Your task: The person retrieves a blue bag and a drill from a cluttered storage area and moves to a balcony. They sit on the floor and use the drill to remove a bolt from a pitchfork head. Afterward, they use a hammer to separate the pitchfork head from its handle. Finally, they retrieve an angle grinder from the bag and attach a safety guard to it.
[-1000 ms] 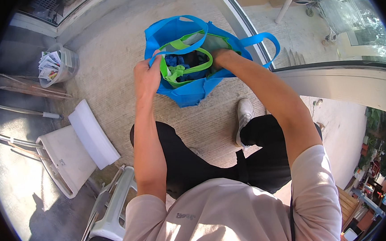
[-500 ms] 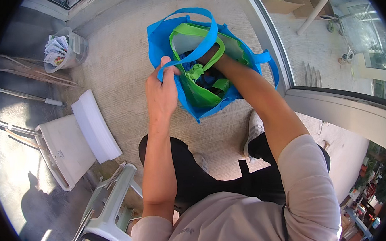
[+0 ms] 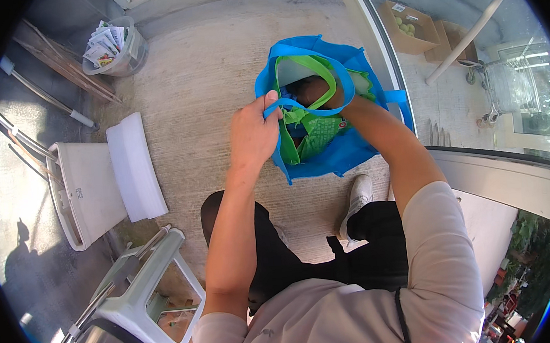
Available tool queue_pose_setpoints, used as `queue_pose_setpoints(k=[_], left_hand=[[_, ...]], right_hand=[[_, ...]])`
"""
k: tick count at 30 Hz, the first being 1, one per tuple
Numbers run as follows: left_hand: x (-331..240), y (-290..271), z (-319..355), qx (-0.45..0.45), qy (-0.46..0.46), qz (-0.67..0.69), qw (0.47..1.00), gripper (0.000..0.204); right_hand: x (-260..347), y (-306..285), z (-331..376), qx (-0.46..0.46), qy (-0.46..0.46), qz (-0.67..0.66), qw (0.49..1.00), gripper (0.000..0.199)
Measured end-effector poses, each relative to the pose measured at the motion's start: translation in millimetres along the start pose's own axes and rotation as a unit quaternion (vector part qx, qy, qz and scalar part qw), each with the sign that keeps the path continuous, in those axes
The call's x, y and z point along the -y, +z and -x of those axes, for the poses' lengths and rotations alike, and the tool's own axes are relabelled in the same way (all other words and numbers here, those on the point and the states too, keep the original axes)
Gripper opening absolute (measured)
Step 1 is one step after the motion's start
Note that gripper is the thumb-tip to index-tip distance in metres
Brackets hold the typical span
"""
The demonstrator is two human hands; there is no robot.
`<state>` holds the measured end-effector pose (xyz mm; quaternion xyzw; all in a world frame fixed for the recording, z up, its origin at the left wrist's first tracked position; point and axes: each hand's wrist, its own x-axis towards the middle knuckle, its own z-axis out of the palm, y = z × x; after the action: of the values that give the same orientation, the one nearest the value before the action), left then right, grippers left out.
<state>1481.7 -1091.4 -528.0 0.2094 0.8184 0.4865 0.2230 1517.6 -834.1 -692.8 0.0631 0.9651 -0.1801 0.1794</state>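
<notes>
A blue tote bag (image 3: 354, 158) was held in front of the person, over the ribbed concrete floor (image 3: 201, 113) and just beside the frame of a glass door (image 3: 387, 55). Whether its base was borne by the floor could not be told. One blue strap (image 3: 305, 46) was gripped by the left hand (image 3: 254, 133), the fingers closed narrowly around it at the bag's left rim, with the thumb uppermost. The right hand (image 3: 311, 93) was sunk inside the bag's mouth; its fingers were hidden there, so whether anything was grasped by them could not be told. The second blue strap (image 3: 398, 103) was left ungripped at the right rim, beyond the right forearm.

Inside the blue tote, a green bag (image 3: 321, 135) was nested, its green handle (image 3: 330, 79) looped up near the right wrist. Some dark-blue fabric was partly seen beside the right hand.

To the left, papers (image 3: 105, 44) were held upright in a translucent plastic bin (image 3: 135, 56). Nearer the person, a white folded sheet (image 3: 136, 167) was leaned against a beige plastic container (image 3: 90, 191).
</notes>
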Motion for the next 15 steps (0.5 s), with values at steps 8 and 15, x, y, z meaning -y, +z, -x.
queue_pose_setpoints(k=[8, 15], left_hand=[[2, 0, -4, 0.030, 0.034, -0.017, 0.999, 0.047], [4, 14, -5, 0.126, 0.124, 0.059, 0.982, 0.042]], right_hand=[[28, -21, 8, 0.028, -0.040, 0.050, 0.998, 0.024], [24, -46, 53, 0.045, -0.110, 0.107, 0.987, 0.024]])
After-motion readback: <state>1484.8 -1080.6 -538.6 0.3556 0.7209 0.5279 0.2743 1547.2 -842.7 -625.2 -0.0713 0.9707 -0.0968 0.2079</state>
